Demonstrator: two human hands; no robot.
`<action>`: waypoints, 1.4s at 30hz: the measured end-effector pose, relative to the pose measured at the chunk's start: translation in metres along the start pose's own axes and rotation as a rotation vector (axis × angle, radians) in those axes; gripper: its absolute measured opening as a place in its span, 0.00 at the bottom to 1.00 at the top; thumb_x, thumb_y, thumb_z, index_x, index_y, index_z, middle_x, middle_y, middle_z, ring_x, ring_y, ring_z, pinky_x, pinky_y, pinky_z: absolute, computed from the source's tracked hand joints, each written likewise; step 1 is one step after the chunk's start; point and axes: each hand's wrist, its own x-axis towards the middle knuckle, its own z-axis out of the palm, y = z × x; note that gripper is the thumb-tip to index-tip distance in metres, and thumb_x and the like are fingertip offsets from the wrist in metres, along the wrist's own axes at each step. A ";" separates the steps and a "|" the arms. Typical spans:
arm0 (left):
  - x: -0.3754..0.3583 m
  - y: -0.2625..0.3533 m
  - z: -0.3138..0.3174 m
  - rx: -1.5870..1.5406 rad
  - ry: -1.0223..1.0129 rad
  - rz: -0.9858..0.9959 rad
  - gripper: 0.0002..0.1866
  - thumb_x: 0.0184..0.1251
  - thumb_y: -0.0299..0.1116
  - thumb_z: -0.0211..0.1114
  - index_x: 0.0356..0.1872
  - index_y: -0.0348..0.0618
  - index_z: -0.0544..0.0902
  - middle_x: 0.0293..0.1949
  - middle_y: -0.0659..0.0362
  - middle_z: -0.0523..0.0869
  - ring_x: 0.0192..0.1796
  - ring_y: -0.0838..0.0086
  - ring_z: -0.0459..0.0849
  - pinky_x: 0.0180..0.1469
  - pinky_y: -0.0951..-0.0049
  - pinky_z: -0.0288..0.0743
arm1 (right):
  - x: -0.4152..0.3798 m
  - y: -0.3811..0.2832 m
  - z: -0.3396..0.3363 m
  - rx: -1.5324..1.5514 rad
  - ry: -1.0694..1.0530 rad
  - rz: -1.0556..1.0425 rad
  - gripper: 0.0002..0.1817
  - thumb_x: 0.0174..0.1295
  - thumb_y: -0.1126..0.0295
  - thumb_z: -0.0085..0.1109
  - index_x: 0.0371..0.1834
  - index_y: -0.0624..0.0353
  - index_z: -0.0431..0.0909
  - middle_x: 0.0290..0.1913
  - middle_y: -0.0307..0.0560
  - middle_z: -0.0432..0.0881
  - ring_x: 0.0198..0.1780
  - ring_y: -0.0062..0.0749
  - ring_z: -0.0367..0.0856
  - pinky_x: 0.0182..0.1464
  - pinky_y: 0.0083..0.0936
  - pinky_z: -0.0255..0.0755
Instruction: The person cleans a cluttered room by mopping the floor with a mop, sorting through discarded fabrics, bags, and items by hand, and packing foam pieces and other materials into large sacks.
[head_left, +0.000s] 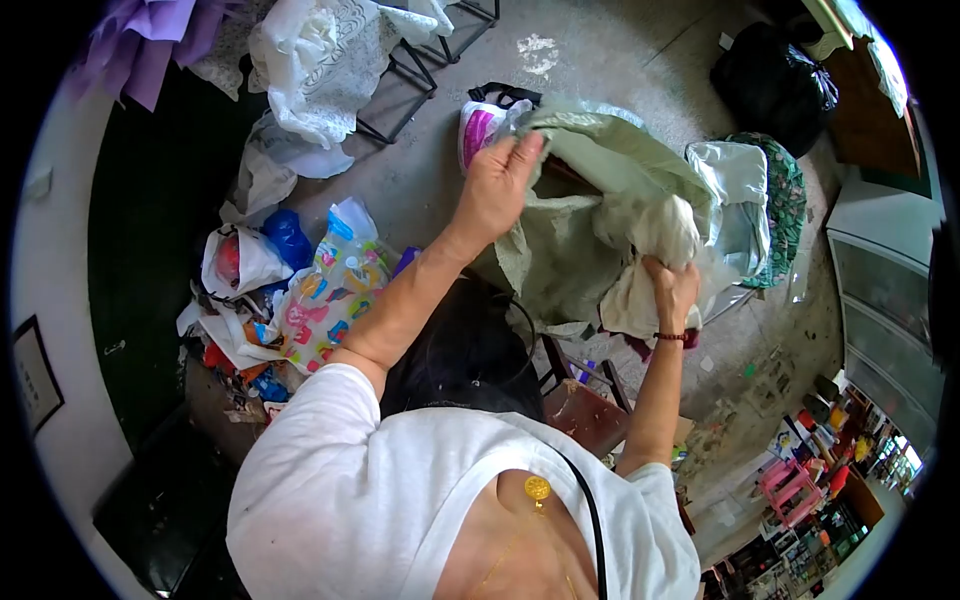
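Note:
My left hand (497, 190) is closed, its thumb and fingers pinching the upper left edge of a large pale green cloth bag (570, 255). The bag spreads out in front of me, its mouth gaping and dark inside near the top. On the right, my right hand (675, 292) grips a bunched cream cloth (665, 230), which overlaps the bag's right side. Some of its fingers are hidden behind the folds. Part of the cloth is smeared by motion. Just beyond my left hand lies a pink and white package (480, 130) with a black strap.
To the left lie a patterned plastic bag (320, 290), a blue bag (288, 238) and loose wrappings. White lace (315, 70) drapes over metal-legged stools. A silver-lined bag (735, 200) and a black rubbish bag (775, 85) stand to the right. A brown stool (588, 415) is close before me.

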 end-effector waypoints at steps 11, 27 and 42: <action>-0.063 0.090 0.004 0.068 -0.374 0.010 0.14 0.65 0.37 0.49 0.31 0.36 0.76 0.19 0.72 0.68 0.23 0.89 0.60 0.23 0.84 0.57 | -0.029 -0.106 0.005 -0.289 -0.988 -0.852 0.19 0.35 0.63 0.58 0.30 0.66 0.74 0.25 0.59 0.76 0.33 0.48 0.76 0.37 0.36 0.68; -0.078 0.110 -0.017 -0.192 -0.394 -0.064 0.14 0.64 0.39 0.50 0.31 0.37 0.75 0.19 0.72 0.66 0.23 0.90 0.59 0.22 0.85 0.55 | 0.064 -0.117 0.029 0.093 -0.258 -0.670 0.16 0.42 0.64 0.54 0.32 0.65 0.74 0.30 0.59 0.76 0.39 0.48 0.74 0.42 0.36 0.66; -0.044 0.123 -0.010 -0.596 -0.149 -0.184 0.12 0.63 0.35 0.50 0.35 0.37 0.77 0.29 0.66 0.78 0.29 0.87 0.73 0.31 0.84 0.68 | 0.011 0.057 0.108 -0.259 -0.282 -0.757 0.19 0.51 0.63 0.51 0.47 0.58 0.71 0.51 0.48 0.71 0.53 0.37 0.66 0.55 0.31 0.57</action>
